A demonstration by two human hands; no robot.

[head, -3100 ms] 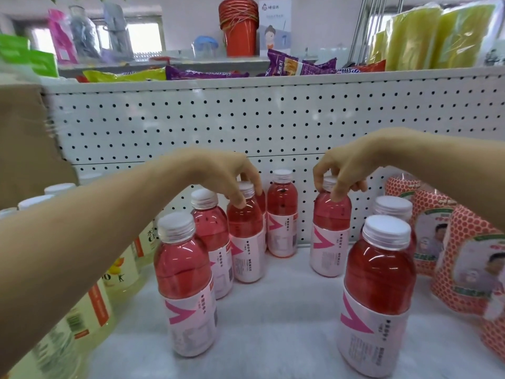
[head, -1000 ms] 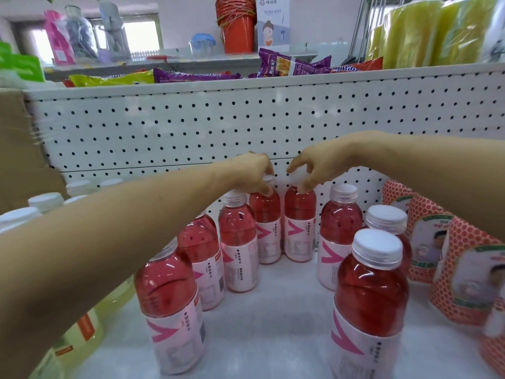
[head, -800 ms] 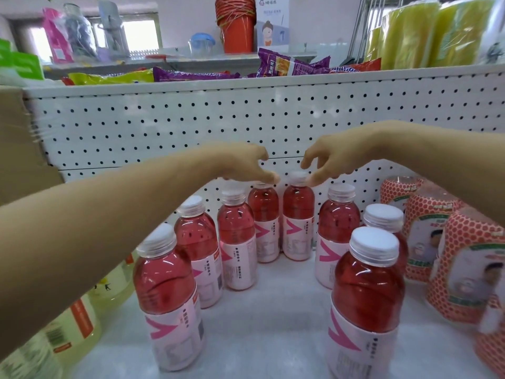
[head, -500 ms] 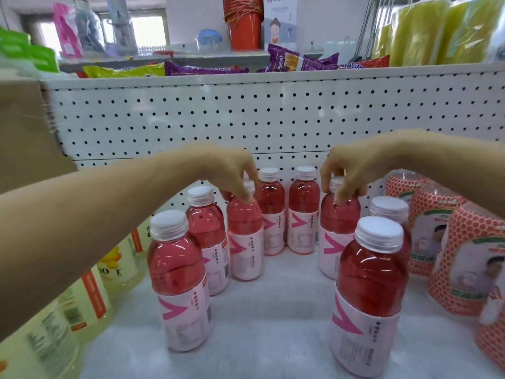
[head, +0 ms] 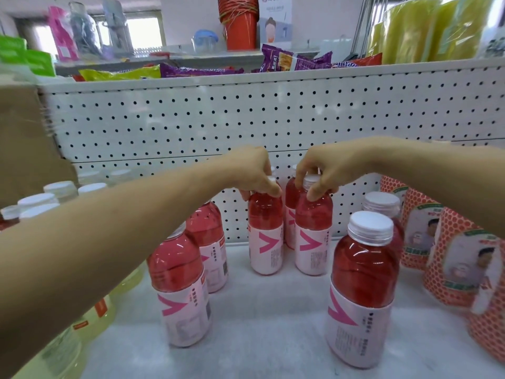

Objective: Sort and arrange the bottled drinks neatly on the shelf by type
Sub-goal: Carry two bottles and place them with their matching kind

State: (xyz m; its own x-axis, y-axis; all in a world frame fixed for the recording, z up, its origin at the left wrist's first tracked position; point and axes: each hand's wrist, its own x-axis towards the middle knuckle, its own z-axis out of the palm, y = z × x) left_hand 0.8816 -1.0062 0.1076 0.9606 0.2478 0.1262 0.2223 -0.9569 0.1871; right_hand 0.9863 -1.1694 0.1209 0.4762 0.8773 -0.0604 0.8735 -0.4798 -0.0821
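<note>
left hand [head: 254, 173] gripping the cap of one red drink bottle [head: 265, 236] | right hand [head: 323, 173] pinching the cap of its neighbour bottle [head: 313, 239] | both upright, side by side, close in front of the pegboard [head: 273, 119] | other red bottles [head: 360, 291] stand further out from the pegboard, yellow drinks [head: 90, 326] toward its left end

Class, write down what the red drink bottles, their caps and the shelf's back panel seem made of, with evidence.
Red drink bottles: likely clear glossy plastic; highlights, liquid shows through. Caps: white matt plastic, ribbed sides. Back panel: probably painted metal pegboard, regular punched holes.
</note>
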